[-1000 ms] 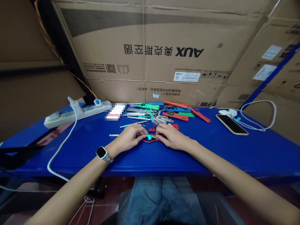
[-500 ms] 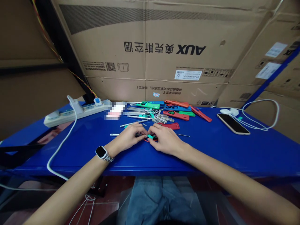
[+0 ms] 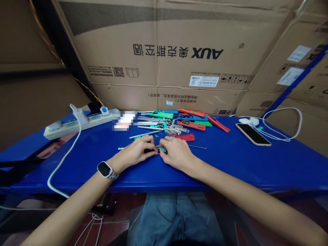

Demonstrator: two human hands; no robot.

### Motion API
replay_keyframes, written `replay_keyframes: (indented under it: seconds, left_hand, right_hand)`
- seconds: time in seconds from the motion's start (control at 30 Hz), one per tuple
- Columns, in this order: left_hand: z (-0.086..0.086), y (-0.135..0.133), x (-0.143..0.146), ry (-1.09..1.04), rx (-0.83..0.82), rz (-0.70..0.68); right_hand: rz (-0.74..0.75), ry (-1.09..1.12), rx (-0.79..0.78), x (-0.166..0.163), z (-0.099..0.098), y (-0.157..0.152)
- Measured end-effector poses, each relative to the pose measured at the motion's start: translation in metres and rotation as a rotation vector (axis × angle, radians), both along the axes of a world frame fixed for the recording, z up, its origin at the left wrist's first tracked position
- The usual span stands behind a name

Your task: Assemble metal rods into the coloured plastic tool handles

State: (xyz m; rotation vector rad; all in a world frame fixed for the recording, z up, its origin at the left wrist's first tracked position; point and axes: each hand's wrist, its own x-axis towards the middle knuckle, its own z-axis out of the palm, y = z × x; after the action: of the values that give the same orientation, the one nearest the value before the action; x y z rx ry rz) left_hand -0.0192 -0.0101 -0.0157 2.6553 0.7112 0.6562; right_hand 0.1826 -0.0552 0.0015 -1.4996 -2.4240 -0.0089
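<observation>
My left hand (image 3: pixel 139 149) is closed, thumb and forefinger pinched together; what sits between them is mostly hidden. Close against it, my right hand (image 3: pixel 178 150) pinches a small green lighter part (image 3: pixel 162 149). A sliver of red casing (image 3: pixel 159 153) shows under the fingertips, its outline covered by both hands. Left of my left hand, the end of a metal tube (image 3: pixel 120 148) sticks out. A thin metal rod (image 3: pixel 197 147) pokes out beyond my right hand. Just behind the hands lie a red lighter shell (image 3: pixel 188 137) and several metal tubes (image 3: pixel 147 134) with green parts.
Several gas lighters in green (image 3: pixel 160 114), red (image 3: pixel 193 125), orange (image 3: pixel 191 112) and blue (image 3: pixel 194 118) are heaped at the back. A phone (image 3: pixel 252 134) with a white cable lies right on the blue table (image 3: pixel 230 164). A power strip (image 3: pixel 66 126) stands left; cardboard (image 3: pixel 176 20) walls the back.
Both hands stay together over the small parts, fingertips shifting slightly around the green piece. The whole view has moved a little, so everything appears slightly further left.
</observation>
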Motion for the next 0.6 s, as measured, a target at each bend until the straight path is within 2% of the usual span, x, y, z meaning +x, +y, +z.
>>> replay_keyframes:
  seconds: [0.17,0.43,0.6]
  left_hand:
    - [0.0022,-0.0039,0.0014,0.028,0.034,0.002]
    - [0.0019,-0.0052,0.0054,0.077,0.074,0.021]
    - [0.0005,-0.0046,0.006,0.077,0.089,0.021]
  right_hand:
    - [-0.013,-0.028,-0.01,-0.0029,0.0045,-0.0007]
    - [-0.034,0.079,-0.027,0.0042,0.0012,0.0028]
    - [-0.039,0.024,-0.029,0.0037,0.002,0.0045]
